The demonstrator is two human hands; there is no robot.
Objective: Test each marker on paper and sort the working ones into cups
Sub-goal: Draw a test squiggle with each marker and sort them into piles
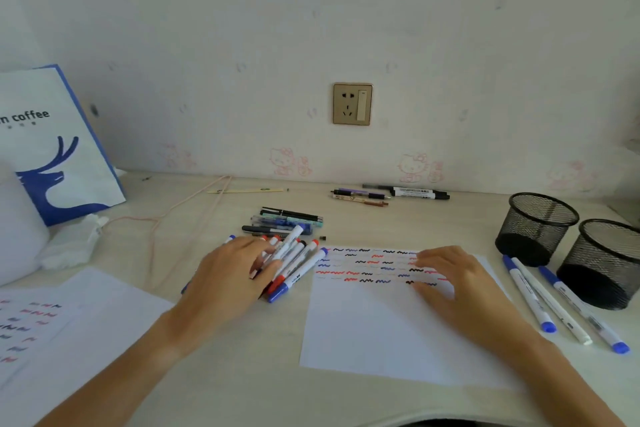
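Observation:
A pile of white markers (294,270) with blue, red and black caps lies left of the test paper (374,333). My left hand (232,277) rests on this pile, and its thumb and fingers pinch one blue-capped marker (289,243) that sticks up above the others. My right hand (457,284) lies flat on the paper with straight fingers, over the right end of the rows of blue, red and black squiggles. Two black mesh cups (536,229) (602,263) stand at the right. Three white markers (550,302) lie on the table in front of them.
Assorted pens (287,218) lie behind the pile, and more pens (391,192) lie near the wall. A second scribbled sheet (69,329) is at the left, with a crumpled tissue (72,246), a coffee bag (52,142) and a pink cord (180,211) beyond it.

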